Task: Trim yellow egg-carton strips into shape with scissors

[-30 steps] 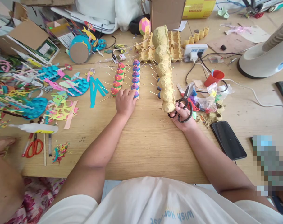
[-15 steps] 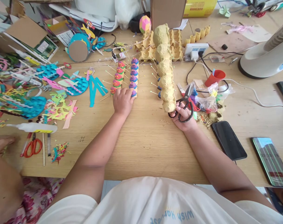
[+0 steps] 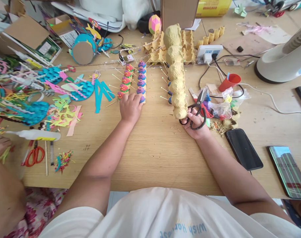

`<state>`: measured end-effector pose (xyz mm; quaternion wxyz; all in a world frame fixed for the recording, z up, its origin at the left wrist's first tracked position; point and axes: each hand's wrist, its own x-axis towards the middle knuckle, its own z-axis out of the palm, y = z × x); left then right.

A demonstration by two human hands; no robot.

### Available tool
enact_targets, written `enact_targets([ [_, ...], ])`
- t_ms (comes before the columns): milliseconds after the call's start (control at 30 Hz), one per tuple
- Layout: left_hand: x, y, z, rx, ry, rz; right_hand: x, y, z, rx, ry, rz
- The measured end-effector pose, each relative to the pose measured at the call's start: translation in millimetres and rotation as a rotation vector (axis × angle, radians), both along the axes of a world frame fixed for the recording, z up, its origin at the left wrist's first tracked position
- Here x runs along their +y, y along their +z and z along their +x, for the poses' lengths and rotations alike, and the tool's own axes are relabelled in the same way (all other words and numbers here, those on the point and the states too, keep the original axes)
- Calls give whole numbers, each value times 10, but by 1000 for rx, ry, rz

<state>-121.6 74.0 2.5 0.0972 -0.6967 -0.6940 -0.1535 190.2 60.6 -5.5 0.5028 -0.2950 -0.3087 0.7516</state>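
My left hand [image 3: 130, 108] rests with bent fingers on the near end of a purple-painted egg-carton strip [image 3: 141, 82]. Beside it lies a red-and-green painted egg-carton strip [image 3: 125, 81] with thin pale sticks poking out. My right hand [image 3: 197, 127] grips black-handled scissors [image 3: 201, 102], their blades pointing away from me and slightly apart. The same hand is at the near end of a long, unpainted yellowish egg-carton strip [image 3: 177, 77], raised over the table. Behind that strip, another blue-purple painted strip [image 3: 169, 92] is mostly hidden.
Paper scraps [image 3: 63, 112], a glue bottle [image 3: 36, 135] and orange scissors [image 3: 35, 154] lie left, near a co-worker's hand [image 3: 0, 145]. To the right are a red cup [image 3: 229, 82], a power strip [image 3: 209, 53] with cables, and phones [image 3: 244, 148]. Egg trays [image 3: 188, 43] sit at the back.
Both my hands stay in place, holding as before. At the far left, the co-worker's hand has shifted slightly away from the table's front edge, and a yellow-green strip shows by it.
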Motion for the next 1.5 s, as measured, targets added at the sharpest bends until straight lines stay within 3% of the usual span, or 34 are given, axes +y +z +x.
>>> enact_targets([
  [833, -75, 21, -81, -73, 19, 14, 2, -26, 7, -38, 1, 17],
  [1500, -36, 138, 1, -31, -25, -49, 2, -19, 8, -68, 13, 59],
])
